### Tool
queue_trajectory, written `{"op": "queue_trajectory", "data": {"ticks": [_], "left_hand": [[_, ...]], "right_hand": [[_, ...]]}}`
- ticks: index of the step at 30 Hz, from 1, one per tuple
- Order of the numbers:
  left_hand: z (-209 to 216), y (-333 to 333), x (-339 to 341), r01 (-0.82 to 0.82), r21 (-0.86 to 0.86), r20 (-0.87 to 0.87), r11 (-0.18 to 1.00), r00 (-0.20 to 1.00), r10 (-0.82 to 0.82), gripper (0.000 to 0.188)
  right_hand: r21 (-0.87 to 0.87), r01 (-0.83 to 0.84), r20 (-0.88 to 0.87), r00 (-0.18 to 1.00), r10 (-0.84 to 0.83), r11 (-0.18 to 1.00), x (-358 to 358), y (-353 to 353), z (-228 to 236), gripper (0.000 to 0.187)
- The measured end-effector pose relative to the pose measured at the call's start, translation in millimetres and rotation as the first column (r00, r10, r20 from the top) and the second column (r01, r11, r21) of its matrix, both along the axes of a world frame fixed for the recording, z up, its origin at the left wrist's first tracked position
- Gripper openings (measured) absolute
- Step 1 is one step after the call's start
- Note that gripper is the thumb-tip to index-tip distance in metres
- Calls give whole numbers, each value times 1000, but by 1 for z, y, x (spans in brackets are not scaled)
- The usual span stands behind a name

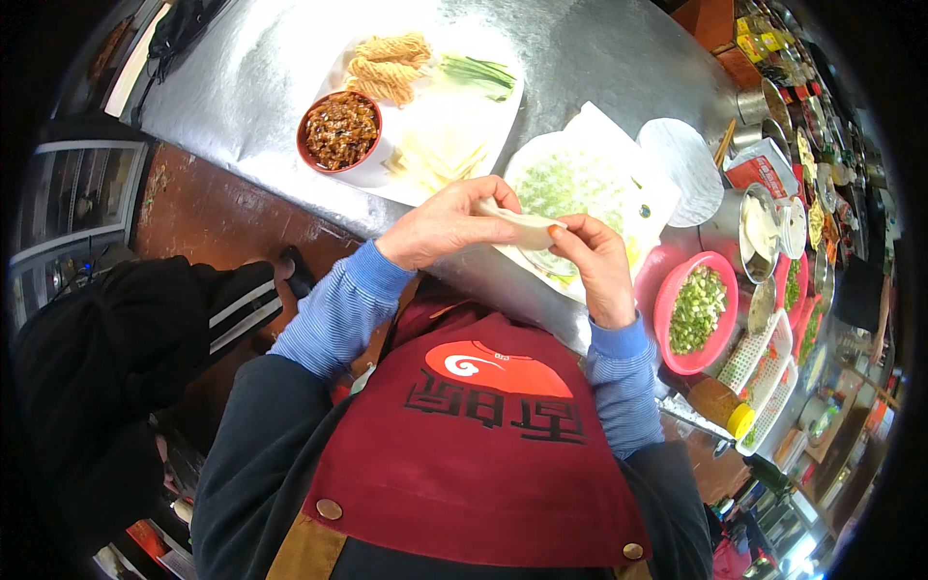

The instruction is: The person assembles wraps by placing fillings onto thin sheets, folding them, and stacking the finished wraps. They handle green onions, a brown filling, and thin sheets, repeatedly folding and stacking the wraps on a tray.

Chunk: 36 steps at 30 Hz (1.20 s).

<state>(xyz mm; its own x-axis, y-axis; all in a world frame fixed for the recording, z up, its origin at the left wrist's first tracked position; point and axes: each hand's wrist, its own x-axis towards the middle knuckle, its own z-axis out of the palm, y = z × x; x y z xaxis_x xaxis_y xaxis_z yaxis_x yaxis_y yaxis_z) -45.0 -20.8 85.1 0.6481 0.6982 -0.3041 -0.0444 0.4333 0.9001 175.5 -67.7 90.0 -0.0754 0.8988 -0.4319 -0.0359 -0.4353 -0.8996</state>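
A pale, soft, folded dough wrapper [530,230] is stretched between my two hands above the table's near edge. My left hand [452,224] holds its left part, thumb in front and fingers behind. At its other end, the thumb and fingertips of my right hand [597,263] pinch the edge. What lies inside the fold, if anything, is hidden. Just beyond my hands is a white board [592,126] with finely cut pale-green vegetable [570,184] spread over it. Past my left hand stands a white tray [507,121] with tan shreds [389,68], cucumber strips [478,75] and pale strips [435,159].
A red-rimmed bowl of chunky brown sauce [340,131] sits at the tray's left. To the right are a round metal plate [681,169], a steel pot [752,227], a pink bowl of chopped scallions [696,311] and a yellow-lidded jar [722,406]. A person in dark clothes [116,333] is at left.
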Motion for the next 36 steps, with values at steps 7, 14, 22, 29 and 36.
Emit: {"op": "queue_trajectory", "data": {"ticks": [7,14,22,29,36], "left_hand": [[9,64,-41,118,863,-375,491,802,466,8],[-31,60,-77,583,797,-552,160,594,585,27],[-24,-3,17,263,891,-394,369,852,345,19],[-54,-18,81,516,817,-566,257,803,186,32],[-64,-14,88,627,774,-633,90,758,156,27]], "right_hand": [[512,-216,422,906,-25,831,-47,74,10,15],[630,-601,748,640,-176,491,-84,42,-53,29],[505,-335,711,684,-163,795,-10,-68,-31,20],[473,-58,723,596,-349,879,40,-140,-35,12],[503,53,675,599,-430,863,45,-161,-49,13]]}}
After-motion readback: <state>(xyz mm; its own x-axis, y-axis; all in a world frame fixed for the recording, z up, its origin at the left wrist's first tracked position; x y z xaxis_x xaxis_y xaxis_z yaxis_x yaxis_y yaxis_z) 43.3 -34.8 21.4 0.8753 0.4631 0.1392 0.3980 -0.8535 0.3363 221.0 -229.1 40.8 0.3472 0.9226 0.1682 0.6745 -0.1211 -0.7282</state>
